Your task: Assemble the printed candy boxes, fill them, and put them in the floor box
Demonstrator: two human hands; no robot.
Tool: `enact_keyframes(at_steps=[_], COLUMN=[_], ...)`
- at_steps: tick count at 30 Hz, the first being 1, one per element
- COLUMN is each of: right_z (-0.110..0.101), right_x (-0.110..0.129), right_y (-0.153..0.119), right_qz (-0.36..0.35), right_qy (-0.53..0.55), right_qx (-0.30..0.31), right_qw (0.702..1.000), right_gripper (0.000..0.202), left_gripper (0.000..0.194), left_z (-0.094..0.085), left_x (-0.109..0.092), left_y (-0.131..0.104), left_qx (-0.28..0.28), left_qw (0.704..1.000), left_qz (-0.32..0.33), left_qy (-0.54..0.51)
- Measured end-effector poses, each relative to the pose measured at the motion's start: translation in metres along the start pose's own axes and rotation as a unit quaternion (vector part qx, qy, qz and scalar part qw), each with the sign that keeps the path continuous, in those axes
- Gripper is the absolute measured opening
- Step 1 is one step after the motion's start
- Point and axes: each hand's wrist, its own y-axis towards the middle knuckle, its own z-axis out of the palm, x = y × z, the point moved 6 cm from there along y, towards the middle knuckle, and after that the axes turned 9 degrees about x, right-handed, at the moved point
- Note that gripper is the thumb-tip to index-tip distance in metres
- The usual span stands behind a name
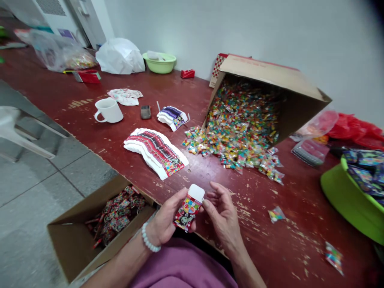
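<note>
My left hand [165, 221] is wrapped round a small red printed box [188, 212], whose white top flap stands up. Beside the flap, my right hand [222, 214] has its fingers apart, the thumb close to the box's upper right edge. Beyond my hands lies a fanned row of flat red boxes [156, 150], with a smaller purple row [172, 116] behind it. Candy packets [240, 132] spill from a large tipped cardboard box [270, 78]. Below the table's left edge, an open carton [69, 244] holds filled-looking red boxes [120, 216].
A white mug [109, 110], a dark small container [145, 112] and a cloth [126, 96] are at the left. A green basin [345, 200] stands right, near two loose packets [276, 215]. Along the wall are a white bag [120, 56] and a pale green bowl [162, 66].
</note>
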Motion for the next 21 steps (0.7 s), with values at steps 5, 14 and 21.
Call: enact_keyframes(at_steps=[5,14,21], right_z=[0.015,0.015,0.015], right_x=[-0.009,0.012,0.003], right_y=[0.000,-0.004,0.009], right_qz=[0.009,-0.108,0.037], right_qy=[0.089,-0.070,0.100], right_qx=[0.024,0.053,0.071], right_qw=[0.996,0.990,0.992], right_gripper=[0.024,0.010,0.031], left_gripper=[0.032,0.024,0.043], left_z=[-0.006,-0.010,0.001], left_x=[0.004,0.007,0.003], left_y=[0.001,-0.002,-0.001], left_qx=[-0.072,-0.121,-0.050], left_qw=[0.997,0.991,0.998], left_qz=[0.014,0.045,0.030], left_qy=[-0.014,-0.038,0.000])
